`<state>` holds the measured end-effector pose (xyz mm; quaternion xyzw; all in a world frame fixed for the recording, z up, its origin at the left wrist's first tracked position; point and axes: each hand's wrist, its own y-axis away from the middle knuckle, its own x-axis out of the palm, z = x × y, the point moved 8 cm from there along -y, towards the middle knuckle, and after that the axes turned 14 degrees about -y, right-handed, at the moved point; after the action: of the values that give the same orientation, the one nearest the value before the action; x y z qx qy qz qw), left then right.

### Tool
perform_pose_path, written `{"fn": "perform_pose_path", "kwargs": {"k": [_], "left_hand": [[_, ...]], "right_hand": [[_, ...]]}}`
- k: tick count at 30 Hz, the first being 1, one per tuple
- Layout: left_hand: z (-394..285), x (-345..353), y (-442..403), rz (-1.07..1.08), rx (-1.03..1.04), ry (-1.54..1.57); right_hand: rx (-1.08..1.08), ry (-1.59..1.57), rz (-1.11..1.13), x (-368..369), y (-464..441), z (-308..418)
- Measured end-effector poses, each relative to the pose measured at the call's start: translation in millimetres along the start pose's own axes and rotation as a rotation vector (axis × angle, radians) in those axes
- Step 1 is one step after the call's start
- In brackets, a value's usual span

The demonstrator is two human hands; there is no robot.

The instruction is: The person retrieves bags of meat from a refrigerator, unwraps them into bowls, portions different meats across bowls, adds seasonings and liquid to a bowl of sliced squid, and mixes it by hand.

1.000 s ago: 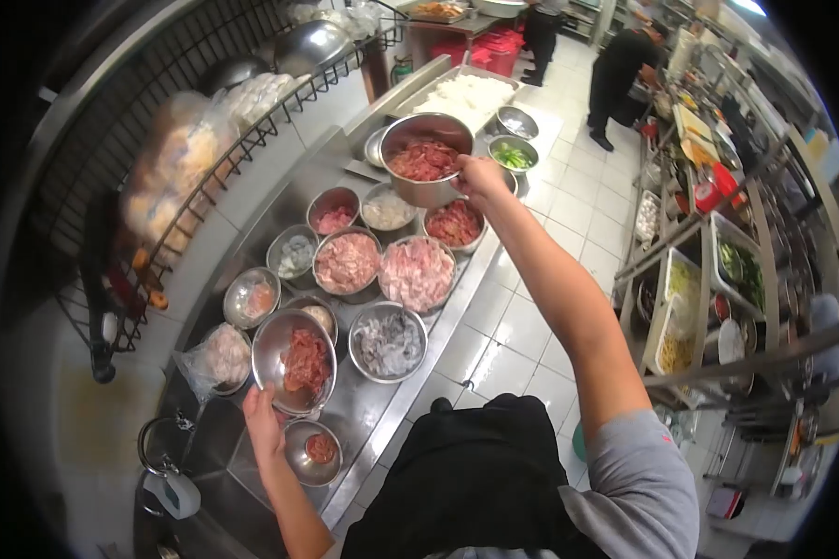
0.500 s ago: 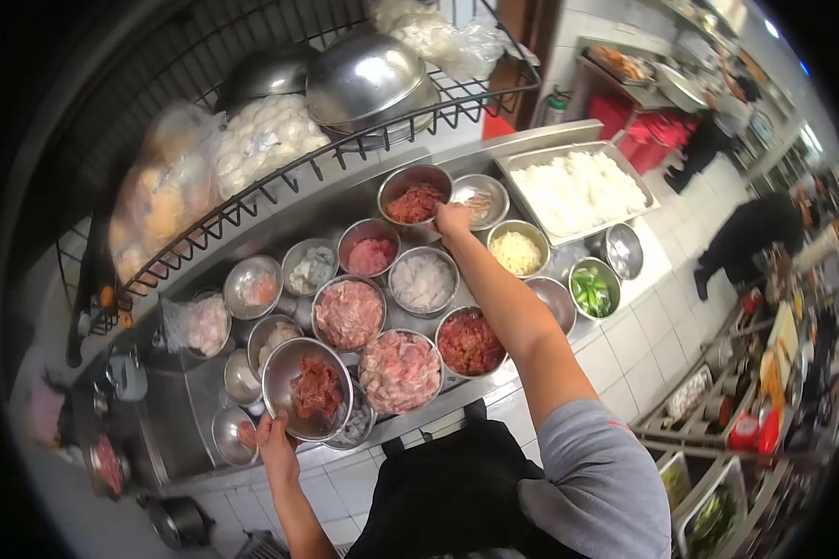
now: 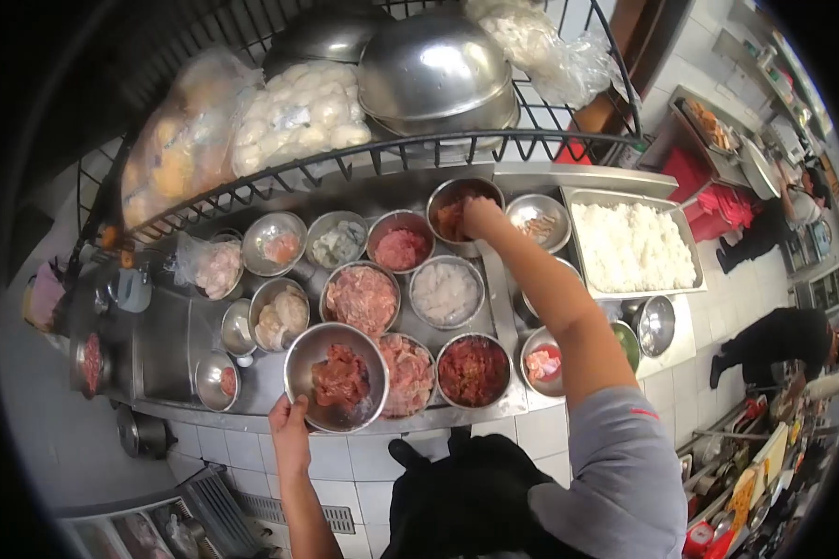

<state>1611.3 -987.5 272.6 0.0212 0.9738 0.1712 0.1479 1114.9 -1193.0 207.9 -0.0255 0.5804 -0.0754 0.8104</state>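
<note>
The left hand (image 3: pixel 291 433) holds a steel bowl of red meat (image 3: pixel 301 359) at the front edge of the counter (image 3: pixel 266 384), the thumb on the near rim and the fingers closed against its side. The bowl's lower rim reaches the counter's edge line and its right side overlaps a bowl of pink meat (image 3: pixel 407 373); whether they touch cannot be told. On its left, a strip of steel shows before the small bowl (image 3: pixel 203 377).

The right hand (image 3: pixel 481 219) dips into a deep pot (image 3: pixel 438 200) near the back edge; its fingers are hidden, so their spread and grip cannot be told. The front rail of a wire rack (image 3: pixel 396 146) runs just behind the pot in view. A shallow bowl (image 3: pixel 552 207) sits close on the pot's right, then the rice tray (image 3: pixel 639 291). The right forearm crosses above bowls nearer the front.
</note>
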Motion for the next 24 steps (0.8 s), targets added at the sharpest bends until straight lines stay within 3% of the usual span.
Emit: {"fn": "perform_pose_path", "kwargs": {"k": [2,4,6,10,12,13,15,16,17,18,20,22,24], "left_hand": [[3.5,14.3,-1.5,0.02,0.003,0.054],[-7.2,29.3,-2.8,0.018,0.002,0.036],[-9.6,40.7,-8.2,0.045,-0.027,0.007],[-36.7,66.9,-25.4,0.086,-0.019,-0.037],[-55.4,82.9,-40.4,0.111,0.027,-0.095],[-63.9,91.5,-49.4,0.133,0.066,-0.149],[-58.4,111.3,-98.5,0.159,0.236,-0.382],[-59.6,129.1,-118.7,0.164,0.321,-0.315],[-66.6,146.0,-130.4,0.175,0.4,-0.253],[-91.8,160.5,-127.0,0.138,0.492,-0.427],[-123.9,192.0,-111.9,0.149,0.596,-0.609],[-129.2,240.6,-105.2,0.444,0.359,-0.158],[-143.3,281.4,-90.7,0.541,0.481,-0.124]], "right_hand": [[0.085,0.321,0.068,18.7,-3.8,-0.5],[0.062,0.292,0.044,42.7,-19.5,-11.5],[0.049,0.002,0.188,58.3,-21.4,-11.2],[-0.083,0.06,0.082,-2.7,-26.6,-6.7],[0.201,-0.712,0.128,-51.3,-12.8,-13.1],[0.205,-0.71,0.121,-66.1,-8.3,-12.2],[0.144,-1.066,0.118,-94.6,-1.8,-2.6],[0.152,-1.06,0.106,-111.5,5.5,-0.2],[0.068,-1.138,0.125,-128.4,16.4,11.8],[-0.012,-1.216,0.141,-145.3,30.3,23.6],[0.019,-1.23,0.155,-174.7,73.2,48.4],[0.039,-1.312,0.269,-182.3,112.4,65.2],[0.075,-0.889,0.26,-190.0,156.8,71.7]]}}
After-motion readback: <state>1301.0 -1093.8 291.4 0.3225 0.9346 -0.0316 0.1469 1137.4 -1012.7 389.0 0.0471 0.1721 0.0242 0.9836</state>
